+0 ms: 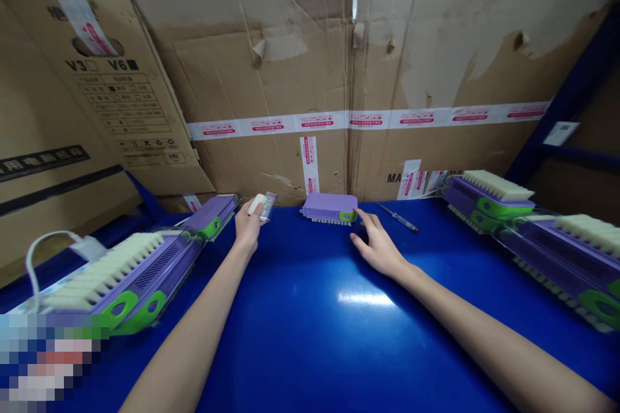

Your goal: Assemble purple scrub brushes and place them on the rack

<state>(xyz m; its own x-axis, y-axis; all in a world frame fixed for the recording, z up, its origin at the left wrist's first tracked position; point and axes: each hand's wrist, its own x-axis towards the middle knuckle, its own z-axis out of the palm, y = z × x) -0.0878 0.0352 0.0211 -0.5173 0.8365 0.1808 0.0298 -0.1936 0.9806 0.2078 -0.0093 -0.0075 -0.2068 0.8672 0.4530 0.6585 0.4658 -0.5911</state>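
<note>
My left hand [248, 227] is closed around a small white piece with a clear plastic part [265, 205], whose exact kind I cannot make out. It is raised over the left side of the blue table. At the back centre lies a purple brush-like block [332, 204] with side vents, a green loop and pale bristles underneath. My right hand [378, 245] reaches its right end with fingers apart, the index fingertip at the green corner. Contact there looks light. Just right of that hand lies a thin screwdriver [400, 218] with a clear handle.
Stacked purple brush-like blocks stand on the left [159, 264] and on the right [557, 251]. A white plug with a cable [90, 248] sits by the left stack. Taped cardboard [271, 77] walls the back of the blue table [300, 335]; a blue frame post [557, 97] rises at right.
</note>
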